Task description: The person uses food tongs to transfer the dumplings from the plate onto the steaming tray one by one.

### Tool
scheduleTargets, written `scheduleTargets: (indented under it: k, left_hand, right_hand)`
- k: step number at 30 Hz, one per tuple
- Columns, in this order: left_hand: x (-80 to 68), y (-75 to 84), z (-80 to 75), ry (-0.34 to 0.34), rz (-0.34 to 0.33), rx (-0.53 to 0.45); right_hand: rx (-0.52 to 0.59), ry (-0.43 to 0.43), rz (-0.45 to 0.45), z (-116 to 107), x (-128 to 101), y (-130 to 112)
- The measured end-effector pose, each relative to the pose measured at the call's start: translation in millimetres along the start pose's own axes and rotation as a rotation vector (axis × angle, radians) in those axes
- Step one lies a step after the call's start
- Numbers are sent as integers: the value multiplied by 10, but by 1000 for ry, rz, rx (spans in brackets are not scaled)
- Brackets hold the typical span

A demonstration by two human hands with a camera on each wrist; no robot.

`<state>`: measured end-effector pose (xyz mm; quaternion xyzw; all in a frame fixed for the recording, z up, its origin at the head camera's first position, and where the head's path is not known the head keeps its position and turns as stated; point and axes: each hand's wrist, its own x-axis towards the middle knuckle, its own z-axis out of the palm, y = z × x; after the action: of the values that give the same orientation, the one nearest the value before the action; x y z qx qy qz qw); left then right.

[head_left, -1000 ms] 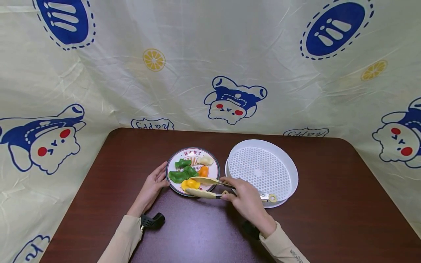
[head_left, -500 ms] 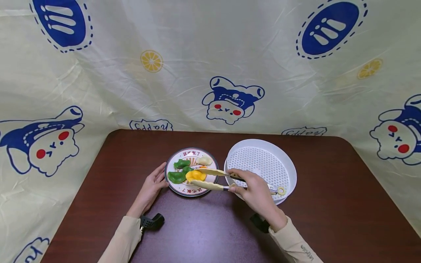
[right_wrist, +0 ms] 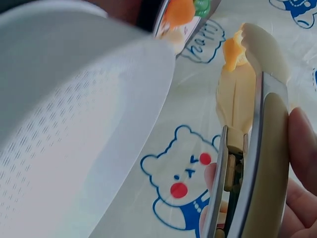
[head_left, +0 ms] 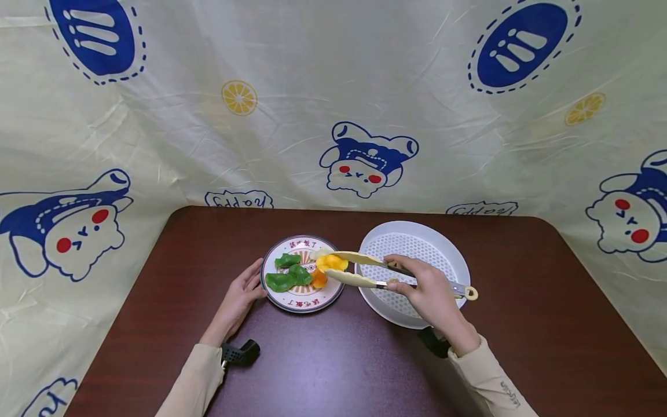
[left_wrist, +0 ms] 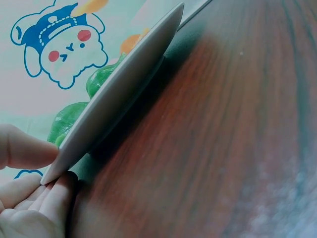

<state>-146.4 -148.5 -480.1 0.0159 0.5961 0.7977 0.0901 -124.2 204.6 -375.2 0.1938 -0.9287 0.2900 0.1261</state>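
A: Where is the yellow dumpling-shaped piece (head_left: 331, 263) now?

B: It is above the right edge of the plate (head_left: 323, 298), squeezed between the ends of the tongs (head_left: 362, 258). The right hand (head_left: 436, 295) is clamped around these tongs. The left hand (head_left: 245, 295) pinches the left side of the plate, thumb over the rim and fingers below.

A: From where I stand, what worries you?

B: The piece sits only at the very ends of the tongs. If the right hand relaxes a little, I think it could slip out and fall into the narrow gap between the plate and the white perforated basket (head_left: 388, 315), just to the right of the plate.

A: And if the hand squeezes more?

B: Then a smooth piece might jump out. Also, the orange piece (head_left: 318, 279) and the pale piece (head_left: 316, 253), on the right half of the plate, lie near the ends; a low swing could push them.

A: And the left hand?

B: If it lifts the rim, the green pieces (head_left: 279, 282) on the plate's left half may slide.
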Motion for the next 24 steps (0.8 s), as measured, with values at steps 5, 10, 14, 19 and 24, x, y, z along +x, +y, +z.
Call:
scheduleTargets:
  k: [5, 10, 14, 19, 24]
  left_hand:
    - [2, -8, -7, 1, 0, -5]
    - [-1, -9, -19, -6, 5, -3]
    - [2, -17, -23, -12, 11, -4]
    - [15, -38, -28, -17, 26, -9]
    - [17, -40, -25, -15, 28, -14]
  right_hand:
    - [-10, 4, 13, -81, -1, 109]
    - [-39, 29, 40, -147, -15, 233]
    - [-50, 31, 111, -185, -37, 333]
    - [-66, 41, 166, -246, -64, 452]
    - [-90, 78, 169, -307, -88, 609]
